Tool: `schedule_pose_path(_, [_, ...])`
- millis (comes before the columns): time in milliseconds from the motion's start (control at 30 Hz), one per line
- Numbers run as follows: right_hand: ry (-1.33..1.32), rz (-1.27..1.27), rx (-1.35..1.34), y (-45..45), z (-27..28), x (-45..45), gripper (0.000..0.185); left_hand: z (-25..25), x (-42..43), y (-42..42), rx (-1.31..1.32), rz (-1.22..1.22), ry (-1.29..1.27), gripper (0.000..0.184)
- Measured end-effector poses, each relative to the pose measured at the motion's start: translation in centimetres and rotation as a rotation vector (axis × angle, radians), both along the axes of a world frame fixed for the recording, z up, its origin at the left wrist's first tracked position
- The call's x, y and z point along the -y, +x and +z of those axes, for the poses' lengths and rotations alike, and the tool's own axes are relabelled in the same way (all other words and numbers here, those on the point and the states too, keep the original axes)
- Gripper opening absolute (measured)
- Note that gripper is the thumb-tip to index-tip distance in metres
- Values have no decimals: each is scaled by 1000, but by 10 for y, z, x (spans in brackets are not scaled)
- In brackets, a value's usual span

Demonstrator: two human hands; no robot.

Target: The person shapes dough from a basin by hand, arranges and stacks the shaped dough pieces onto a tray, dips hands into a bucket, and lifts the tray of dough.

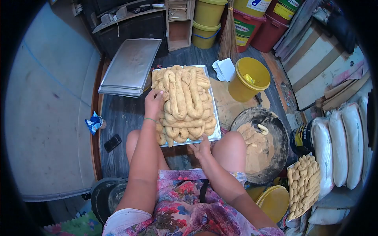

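A metal tray (213,112) in front of me carries a high pile of coated dough ropes (179,94), several of them bent into long loops. At the pile's left side is my left hand (154,101), its fingers curled in against the end of a dough rope. My right hand (201,148) grips the near edge of the tray, the thumb up by the dough and the other fingers partly hidden below. To the right, a wide dark basin (281,151) holds brown crumbs (256,157) with one short piece of dough (262,129) on top.
Stacked metal trays (132,65) lie at the far left. A yellow bucket (244,88) stands behind the basin, near white paper (224,70) and a broom (228,37). Another tray of small dough pieces (303,185) sits at right beside filled white sacks (338,145). A phone (112,143) lies left.
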State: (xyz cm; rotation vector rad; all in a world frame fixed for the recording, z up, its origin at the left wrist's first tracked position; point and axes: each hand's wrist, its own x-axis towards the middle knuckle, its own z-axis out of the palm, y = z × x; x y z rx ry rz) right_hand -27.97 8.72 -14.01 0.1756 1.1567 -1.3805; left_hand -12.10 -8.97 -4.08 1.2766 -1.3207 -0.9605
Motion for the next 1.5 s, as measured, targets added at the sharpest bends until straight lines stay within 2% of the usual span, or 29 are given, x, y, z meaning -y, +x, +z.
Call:
schedule_pose_path(100, [-2, -5, 9, 0, 1, -1, 50, 2, 2, 8, 138, -35, -33, 22])
schedule_pose_path(200, [-8, -12, 10, 0, 7, -1, 50, 7, -2, 7, 150, 70, -28, 24])
schedule_pose_path(300, [-3, -14, 14, 1, 7, -1, 49, -9, 9, 8, 219, 234, -305, 32])
schedule_pose_path(400, [22, -21, 14, 1, 4, 1, 48, -18, 14, 24, 443, 142, -25, 45])
schedule_pose_path(500, [28, -8, 15, -1, 5, 1, 46, -26, 22, 26, 387, 87, 180, 64])
schedule_pose_path(600, [15, 63, 103, -12, 13, 2, 44, -34, 25, 20, 499, 171, 240, 76])
schedule_pose_path(700, [17, 98, 171, -20, 20, 4, 43, -48, 24, 21, -102, 141, 366, 73])
schedule_pose_path(733, [20, 101, 184, -22, 21, 3, 43, -84, 40, 31, -140, 158, 444, 76])
schedule_pose_path(833, [-1, 81, 235, -24, 15, 5, 43, -99, 46, 42, -431, 47, 649, 71])
schedule_pose_path(1067, [7, 100, 245, -31, 21, 2, 53, -86, 24, 34, -457, 151, 741, 78])
schedule_pose_path(1267, [9, 122, 240, -35, 11, 4, 67, -155, 54, 64, -341, -94, 818, 74])
schedule_pose_path(1367, [29, 119, 276, -38, 8, 6, 66, -126, 35, 61, -328, -99, 836, 67])
schedule_pose_path(1467, [39, 110, 257, -36, 8, 5, 65, -148, 41, 70, -81, 40, 770, 47])
schedule_pose_path(1500, [31, 105, 232, -35, 11, 5, 65, -154, 40, 72, -73, 49, 751, 40])
